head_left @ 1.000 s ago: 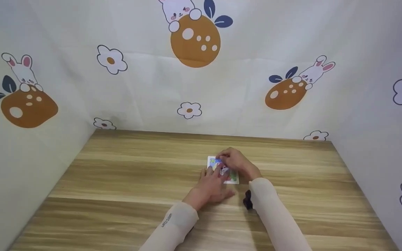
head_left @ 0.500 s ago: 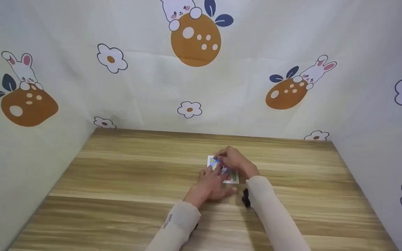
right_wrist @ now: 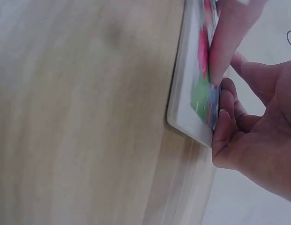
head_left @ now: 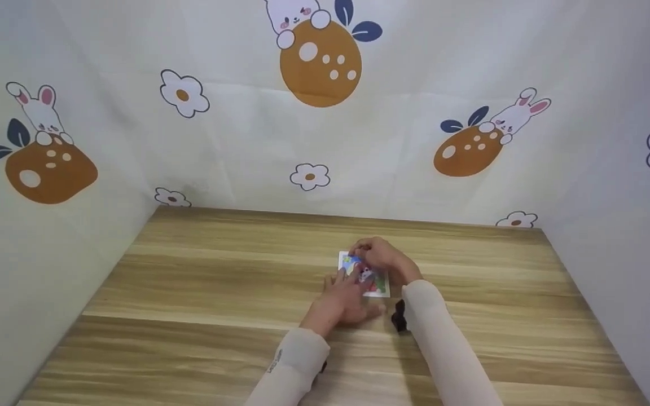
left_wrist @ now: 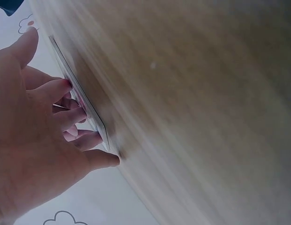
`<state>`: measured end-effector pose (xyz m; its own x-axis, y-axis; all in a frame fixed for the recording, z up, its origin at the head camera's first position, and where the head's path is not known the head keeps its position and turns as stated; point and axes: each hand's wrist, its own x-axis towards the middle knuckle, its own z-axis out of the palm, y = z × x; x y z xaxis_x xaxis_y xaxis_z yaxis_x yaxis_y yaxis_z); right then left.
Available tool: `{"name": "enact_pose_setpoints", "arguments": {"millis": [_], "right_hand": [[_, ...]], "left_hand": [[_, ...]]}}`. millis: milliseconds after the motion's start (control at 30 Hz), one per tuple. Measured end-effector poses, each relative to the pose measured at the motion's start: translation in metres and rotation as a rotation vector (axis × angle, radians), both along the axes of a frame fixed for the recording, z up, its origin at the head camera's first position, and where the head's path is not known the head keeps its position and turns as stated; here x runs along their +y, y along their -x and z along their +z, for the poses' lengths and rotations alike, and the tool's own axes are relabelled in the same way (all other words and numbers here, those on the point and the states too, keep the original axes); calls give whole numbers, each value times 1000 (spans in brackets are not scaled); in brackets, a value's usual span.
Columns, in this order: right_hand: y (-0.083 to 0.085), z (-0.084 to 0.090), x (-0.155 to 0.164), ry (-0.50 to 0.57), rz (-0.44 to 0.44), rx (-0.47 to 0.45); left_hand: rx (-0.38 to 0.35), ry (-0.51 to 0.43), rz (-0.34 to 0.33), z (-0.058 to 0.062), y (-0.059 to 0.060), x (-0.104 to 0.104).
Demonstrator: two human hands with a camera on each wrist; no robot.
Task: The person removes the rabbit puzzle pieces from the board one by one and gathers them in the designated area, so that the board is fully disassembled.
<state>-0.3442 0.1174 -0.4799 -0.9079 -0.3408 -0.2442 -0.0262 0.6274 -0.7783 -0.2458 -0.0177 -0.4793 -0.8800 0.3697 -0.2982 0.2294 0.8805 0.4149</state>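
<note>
Both hands [head_left: 359, 285] on flat glossy card [head_left: 380, 286]

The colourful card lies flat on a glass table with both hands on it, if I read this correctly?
Not quite: the table is wood-grained, not glass, as the head view shows. The colourful card does lie flat on it, with the left hand and right hand on it.

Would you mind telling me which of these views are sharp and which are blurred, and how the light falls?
Head view: sharp, evenly lit; soft shadows beside the sleeves on the table; wide-angle bend at the edges. Left wrist view: wood grain smeared, left hand close and soft. Right wrist view: the picture card has blurred colours and the right hand is soft.
</note>
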Motion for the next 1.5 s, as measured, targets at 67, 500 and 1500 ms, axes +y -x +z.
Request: {"name": "enact_pose_setpoints", "arguments": {"millis": [67, 500, 1500], "right_hand": [[1, 0, 1, -15, 15, 12], [3, 3, 2, -26, 7, 9], [1, -6, -8, 159, -153, 60]], "left_hand": [[-10, 3, 3, 0, 0, 1], [-7, 39, -13, 0, 3, 2], [28, 65, -30, -3, 0, 0]]}}
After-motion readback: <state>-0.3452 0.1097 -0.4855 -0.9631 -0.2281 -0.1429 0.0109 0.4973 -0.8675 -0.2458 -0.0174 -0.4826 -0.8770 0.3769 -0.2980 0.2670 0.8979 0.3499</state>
